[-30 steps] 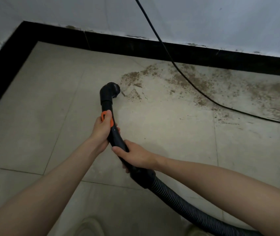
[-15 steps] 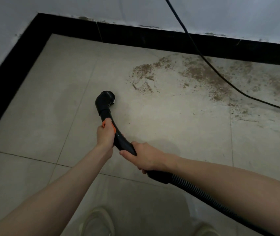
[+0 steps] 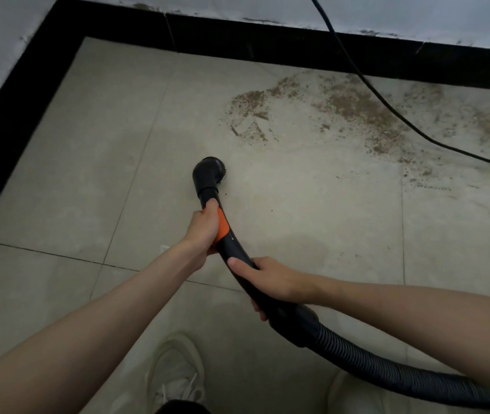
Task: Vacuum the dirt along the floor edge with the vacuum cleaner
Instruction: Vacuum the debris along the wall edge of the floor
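Observation:
I hold a black vacuum wand (image 3: 235,249) with an orange slider in both hands. My left hand (image 3: 203,227) grips it at the orange part, just behind the round brush nozzle (image 3: 209,173). My right hand (image 3: 270,282) grips lower down, near where the ribbed hose (image 3: 387,366) joins. The nozzle sits low over bare tile, well short of the brown dirt (image 3: 342,106) scattered along the black skirting (image 3: 267,52) at the far wall.
A black power cable (image 3: 387,103) runs down from the wall across the dirt to the right edge. The skirting also lines the left wall, forming a corner at top left. My white shoe (image 3: 175,375) stands on the tiles below my arms.
The nozzle has drawn back from the edge of the dirt toward me, onto bare tile. Both hands keep the same grip on the wand.

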